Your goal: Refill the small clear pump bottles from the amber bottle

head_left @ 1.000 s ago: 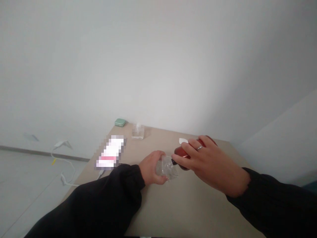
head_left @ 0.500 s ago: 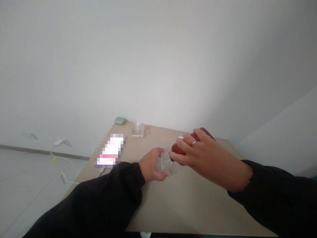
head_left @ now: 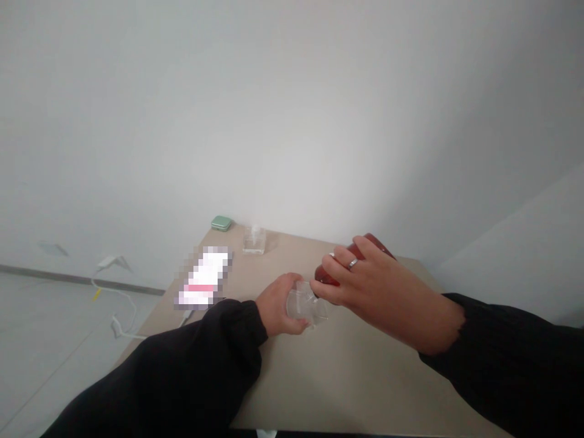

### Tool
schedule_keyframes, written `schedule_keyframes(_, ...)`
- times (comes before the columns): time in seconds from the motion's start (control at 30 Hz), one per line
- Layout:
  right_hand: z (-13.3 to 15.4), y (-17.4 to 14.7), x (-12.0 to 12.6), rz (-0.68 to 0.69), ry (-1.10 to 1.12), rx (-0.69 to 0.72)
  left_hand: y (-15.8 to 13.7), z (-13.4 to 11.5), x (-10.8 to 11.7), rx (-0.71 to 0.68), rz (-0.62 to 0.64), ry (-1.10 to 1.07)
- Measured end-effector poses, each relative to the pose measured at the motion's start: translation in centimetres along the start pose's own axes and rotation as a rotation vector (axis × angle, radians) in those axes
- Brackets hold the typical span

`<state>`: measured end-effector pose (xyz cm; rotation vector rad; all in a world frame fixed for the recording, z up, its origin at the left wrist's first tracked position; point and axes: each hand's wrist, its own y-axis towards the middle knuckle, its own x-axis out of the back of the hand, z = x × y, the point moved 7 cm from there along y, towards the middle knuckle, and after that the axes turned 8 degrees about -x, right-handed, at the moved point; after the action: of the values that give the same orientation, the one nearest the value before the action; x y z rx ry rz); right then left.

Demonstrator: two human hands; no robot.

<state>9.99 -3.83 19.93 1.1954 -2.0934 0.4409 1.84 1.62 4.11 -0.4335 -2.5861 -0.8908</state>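
From the head view, the only one on offer, here are two bare hands over the middle of the surface, nearer its far edge than its near one. The left hand has its fingers curled round a clear jar, thumb on the near side; whether the jar touches the surface below, I can't tell. And the right hand, ring on a finger, wraps its fingers over a dark red bottle, tipped with its lower end down at the jar and its other end up toward the far right corner. My call: this is the pouring step, though any flow is too small or hidden to see. What the next move calls for is a firm left grip and a slow, careful tilt, the two mouths lined up. Out in the far left corner sits a green case, a clear square bottle just beside it along the far edge, and by the left edge lies a blurred-out phone, white cable at its near end.
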Motion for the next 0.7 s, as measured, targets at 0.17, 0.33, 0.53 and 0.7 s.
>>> schedule_keyframes(0.17, 0.05, 0.02, -0.03, 0.009, -0.001, -0.001, 0.18, -0.32, 0.06, -0.021, 0.005, 0.016)
schedule_keyframes(0.33, 0.15, 0.15, 0.0, 0.024, -0.004, 0.012, 0.12, -0.34, 0.1, -0.027, -0.005, 0.023)
schedule_keyframes(0.53, 0.15, 0.37, 0.34, 0.022, -0.007, 0.021, 0.11, -0.4, 0.12, -0.033, -0.011, 0.027)
schedule_keyframes(0.7, 0.19, 0.35, 0.36, 0.007, -0.003, 0.025, 0.17, -0.46, 0.12, -0.015, -0.012, 0.027)
